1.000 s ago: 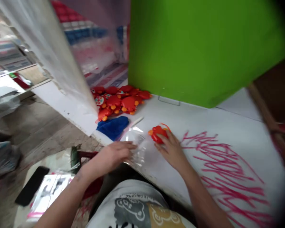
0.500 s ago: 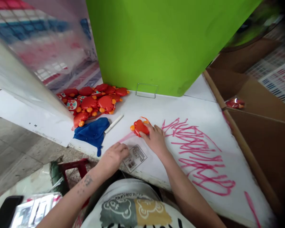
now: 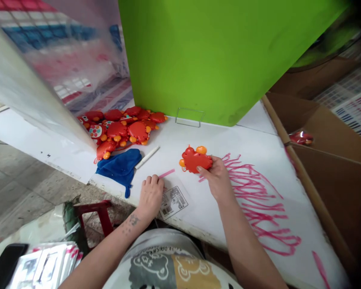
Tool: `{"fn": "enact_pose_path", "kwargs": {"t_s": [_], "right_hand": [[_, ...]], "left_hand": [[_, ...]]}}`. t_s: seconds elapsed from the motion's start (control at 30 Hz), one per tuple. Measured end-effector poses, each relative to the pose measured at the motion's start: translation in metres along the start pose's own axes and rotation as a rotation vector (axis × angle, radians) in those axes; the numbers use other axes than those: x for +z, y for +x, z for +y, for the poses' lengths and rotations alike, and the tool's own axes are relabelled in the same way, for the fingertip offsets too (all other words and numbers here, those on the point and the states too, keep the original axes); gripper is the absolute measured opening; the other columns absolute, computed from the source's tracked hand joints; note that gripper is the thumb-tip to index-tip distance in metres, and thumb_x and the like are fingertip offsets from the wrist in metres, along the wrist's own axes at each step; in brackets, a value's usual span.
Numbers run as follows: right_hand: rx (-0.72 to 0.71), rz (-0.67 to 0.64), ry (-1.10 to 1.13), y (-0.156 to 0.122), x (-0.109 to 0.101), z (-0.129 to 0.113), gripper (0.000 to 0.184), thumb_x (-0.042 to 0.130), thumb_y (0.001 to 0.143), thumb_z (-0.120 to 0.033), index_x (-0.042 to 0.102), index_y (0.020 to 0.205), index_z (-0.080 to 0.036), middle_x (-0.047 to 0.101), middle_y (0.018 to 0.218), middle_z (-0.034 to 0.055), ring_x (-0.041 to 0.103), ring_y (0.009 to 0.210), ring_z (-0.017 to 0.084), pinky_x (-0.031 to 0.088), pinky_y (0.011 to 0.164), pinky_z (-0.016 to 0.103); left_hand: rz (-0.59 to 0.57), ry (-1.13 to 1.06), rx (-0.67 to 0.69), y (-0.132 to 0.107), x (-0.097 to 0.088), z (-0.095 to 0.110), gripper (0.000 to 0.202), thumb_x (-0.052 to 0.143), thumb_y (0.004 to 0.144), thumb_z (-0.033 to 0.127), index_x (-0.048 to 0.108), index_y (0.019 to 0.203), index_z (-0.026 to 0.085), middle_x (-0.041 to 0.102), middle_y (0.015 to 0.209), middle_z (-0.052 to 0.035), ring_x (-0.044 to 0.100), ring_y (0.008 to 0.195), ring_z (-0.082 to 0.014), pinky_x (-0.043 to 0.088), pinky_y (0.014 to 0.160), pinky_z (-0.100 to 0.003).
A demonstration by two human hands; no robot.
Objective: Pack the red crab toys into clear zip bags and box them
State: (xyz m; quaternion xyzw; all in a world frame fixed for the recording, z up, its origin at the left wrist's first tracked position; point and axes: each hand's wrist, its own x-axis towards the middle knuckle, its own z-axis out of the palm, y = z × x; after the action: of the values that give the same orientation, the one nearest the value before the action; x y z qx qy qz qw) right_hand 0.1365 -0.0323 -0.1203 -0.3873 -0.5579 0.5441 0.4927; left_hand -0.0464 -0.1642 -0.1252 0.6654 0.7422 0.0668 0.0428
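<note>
My right hand (image 3: 219,176) is closed on a red plastic toy (image 3: 195,161) with orange knobs, its thumb across the near side. The toy is held a little above the white table, and an orange loop of cord shows at its left end. My left hand (image 3: 152,193) rests with curled fingers at the left edge of a clear plastic bag (image 3: 183,188) that lies flat; the fingertips' underside is hidden. A printed label (image 3: 173,202) shows on the bag. Left of that hand lie a blue cloth (image 3: 118,166) and a white marker-like stick (image 3: 147,157).
Several similar red toys (image 3: 117,129) are heaped at the back left. A green panel (image 3: 222,60) stands behind, with a thin wire frame (image 3: 189,117) before it. To the right, a cardboard box (image 3: 327,176) contains a wrapped red item (image 3: 301,137). Pink scribbles (image 3: 264,204) mark the table.
My right hand has lifted the red toy and shifted it right, and the toy is turned differently. My left hand stays by the bag, its wrist swung a little to the right.
</note>
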Motion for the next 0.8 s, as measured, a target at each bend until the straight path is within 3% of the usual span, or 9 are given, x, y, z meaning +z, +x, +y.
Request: {"fn": "enact_pose_path", "kwargs": {"t_s": [0.17, 0.4, 0.53, 0.67, 0.8], "right_hand": [[-0.034, 0.059, -0.011, -0.009, -0.020, -0.020, 0.045, 0.073, 0.068, -0.031, 0.049, 0.104, -0.024, 0.059, 0.101, 0.0046, 0.059, 0.090, 0.019, 0.050, 0.084, 0.037], [0.002, -0.003, 0.033, -0.020, -0.024, -0.024, 0.038, 0.069, 0.072, -0.032, 0.049, 0.103, -0.026, 0.057, 0.101, 0.0035, 0.058, 0.089, 0.018, 0.050, 0.082, 0.036], [-0.001, -0.085, -0.016, -0.023, -0.024, -0.029, 0.035, 0.064, 0.076, -0.036, 0.046, 0.105, -0.027, 0.058, 0.103, 0.0043, 0.059, 0.089, 0.019, 0.051, 0.080, 0.038], [-0.021, -0.078, -0.049, -0.025, -0.031, -0.031, 0.034, 0.060, 0.079, -0.037, 0.044, 0.108, -0.028, 0.057, 0.110, 0.0055, 0.059, 0.094, 0.021, 0.051, 0.081, 0.040], [-0.002, -0.074, -0.012, -0.024, -0.035, -0.029, 0.032, 0.060, 0.080, -0.034, 0.046, 0.108, -0.028, 0.057, 0.110, 0.0056, 0.059, 0.096, 0.021, 0.051, 0.082, 0.040]], "left_hand": [[0.081, -0.121, -0.025, 0.012, 0.007, 0.000, 0.017, 0.054, 0.087, 0.027, 0.055, 0.097, 0.014, 0.053, 0.092, -0.0104, 0.048, 0.085, -0.0251, 0.042, 0.073, -0.039], [-0.019, -0.165, 0.021, 0.027, 0.001, -0.002, 0.014, 0.059, 0.084, 0.024, 0.060, 0.093, 0.014, 0.056, 0.094, -0.0104, 0.050, 0.087, -0.0251, 0.041, 0.076, -0.038], [-0.033, -0.215, 0.168, 0.038, 0.000, -0.007, 0.008, 0.057, 0.085, 0.024, 0.063, 0.087, 0.019, 0.059, 0.088, -0.0056, 0.051, 0.085, -0.0214, 0.040, 0.078, -0.035], [-0.004, -0.242, 0.332, 0.042, 0.000, -0.004, 0.015, 0.050, 0.089, 0.022, 0.063, 0.081, 0.019, 0.061, 0.086, -0.0038, 0.051, 0.085, -0.0187, 0.039, 0.081, -0.034], [0.039, -0.229, 0.382, 0.038, 0.002, 0.000, 0.011, 0.049, 0.089, 0.018, 0.060, 0.091, 0.018, 0.062, 0.089, -0.0047, 0.052, 0.087, -0.0195, 0.040, 0.083, -0.034]]}}
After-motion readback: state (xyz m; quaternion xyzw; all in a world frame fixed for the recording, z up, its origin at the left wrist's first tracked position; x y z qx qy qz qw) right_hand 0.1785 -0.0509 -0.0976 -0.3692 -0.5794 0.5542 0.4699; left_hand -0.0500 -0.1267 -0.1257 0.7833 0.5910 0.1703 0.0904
